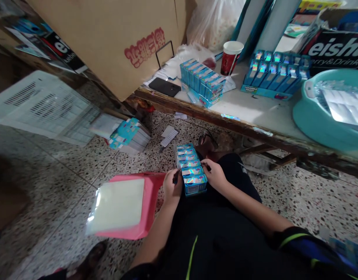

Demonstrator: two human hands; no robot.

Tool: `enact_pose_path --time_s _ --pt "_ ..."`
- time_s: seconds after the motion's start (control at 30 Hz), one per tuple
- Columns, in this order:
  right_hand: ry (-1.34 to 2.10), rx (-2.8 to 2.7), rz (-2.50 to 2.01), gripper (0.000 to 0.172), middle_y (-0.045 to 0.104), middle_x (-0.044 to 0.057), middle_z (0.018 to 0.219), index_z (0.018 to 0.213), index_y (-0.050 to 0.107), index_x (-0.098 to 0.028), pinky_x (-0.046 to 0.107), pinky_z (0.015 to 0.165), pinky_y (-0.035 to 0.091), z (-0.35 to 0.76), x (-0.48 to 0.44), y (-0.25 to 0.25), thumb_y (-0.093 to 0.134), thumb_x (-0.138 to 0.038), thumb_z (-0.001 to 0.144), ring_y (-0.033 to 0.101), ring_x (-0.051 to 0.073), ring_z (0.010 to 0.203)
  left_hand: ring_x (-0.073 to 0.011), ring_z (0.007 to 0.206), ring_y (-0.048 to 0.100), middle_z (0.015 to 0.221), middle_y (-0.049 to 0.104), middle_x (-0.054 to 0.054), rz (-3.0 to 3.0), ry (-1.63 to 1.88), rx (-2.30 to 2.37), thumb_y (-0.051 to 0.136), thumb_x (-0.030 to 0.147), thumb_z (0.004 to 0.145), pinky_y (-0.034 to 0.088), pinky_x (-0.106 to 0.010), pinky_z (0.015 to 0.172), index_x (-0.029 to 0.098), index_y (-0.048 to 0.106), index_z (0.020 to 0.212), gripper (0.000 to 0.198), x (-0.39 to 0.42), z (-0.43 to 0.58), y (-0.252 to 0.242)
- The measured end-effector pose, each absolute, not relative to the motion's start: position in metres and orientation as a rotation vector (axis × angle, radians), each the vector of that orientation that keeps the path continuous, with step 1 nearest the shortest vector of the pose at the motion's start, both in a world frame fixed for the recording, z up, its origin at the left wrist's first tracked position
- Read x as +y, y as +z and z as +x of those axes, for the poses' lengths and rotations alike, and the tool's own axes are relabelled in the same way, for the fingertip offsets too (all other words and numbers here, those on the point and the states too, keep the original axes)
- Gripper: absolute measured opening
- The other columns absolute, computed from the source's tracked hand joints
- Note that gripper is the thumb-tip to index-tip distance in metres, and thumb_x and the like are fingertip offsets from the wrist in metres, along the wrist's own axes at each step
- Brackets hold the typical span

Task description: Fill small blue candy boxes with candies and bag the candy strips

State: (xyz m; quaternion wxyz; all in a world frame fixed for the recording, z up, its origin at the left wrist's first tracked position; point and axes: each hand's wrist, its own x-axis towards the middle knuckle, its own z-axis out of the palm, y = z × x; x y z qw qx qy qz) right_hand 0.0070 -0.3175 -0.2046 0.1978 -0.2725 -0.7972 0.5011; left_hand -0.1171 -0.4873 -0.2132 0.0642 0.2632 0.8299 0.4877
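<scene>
A row of several small blue boxes with shiny holographic tops (pixel 190 168) rests on my lap over black trousers. My left hand (pixel 171 187) grips the left side of the row near its closest end, fingers curled. On the right side, my right hand (pixel 214 174) presses the row with fingers bent around the box edges. Both hands squeeze the row between them.
A pink stool (pixel 151 202) beside my left knee carries a stack of clear plastic sleeves (pixel 117 206). On the wooden table (pixel 255 112) stand more blue boxes (pixel 204 81), a filled display tray (pixel 274 74), a red cup (pixel 230 57), a phone (pixel 164 86), a teal basin (pixel 322 116). Flat cartons (pixel 129 134) lie on the terrazzo floor.
</scene>
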Motion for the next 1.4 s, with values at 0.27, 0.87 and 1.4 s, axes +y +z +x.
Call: enact_pose_path --time_s 0.27,0.87,1.4 --pt "1.26 -2.257 -0.614 0.019 0.063 0.009 0.098 0.095 0.065 -0.019 0.034 0.082 0.05 0.013 -0.317 -0.198 0.047 -0.024 0.099 0.061 0.021 0.092 -0.0192 0.084 0.068 0.091 0.071 -0.007 0.859 1.488 2.514 0.056 0.043 0.094 0.055 -0.03 0.077 0.016 0.07 0.095 0.03 -0.486 -0.109 -0.203" --pt "1.329 -2.244 -0.464 0.014 0.062 0.006 0.089 0.093 0.058 -0.021 0.032 0.074 0.051 0.054 -0.33 -0.176 0.046 -0.018 0.1 0.06 0.018 0.082 -0.0154 0.08 0.066 0.084 0.068 -0.004 1.171 1.472 2.514 0.059 0.023 0.096 0.055 -0.029 0.076 0.017 0.067 0.092 0.012 -0.51 -0.079 -0.166" --pt "1.333 -2.332 -0.212 0.015 0.061 0.006 0.089 0.1 0.056 -0.021 0.03 0.071 0.053 0.089 -0.338 -0.152 0.049 -0.008 0.096 0.06 0.017 0.081 -0.0128 0.074 0.065 0.081 0.068 -0.004 1.505 1.45 2.417 0.064 0.003 0.087 0.055 -0.024 0.069 0.016 0.067 0.096 0.015 -0.542 -0.06 -0.15"
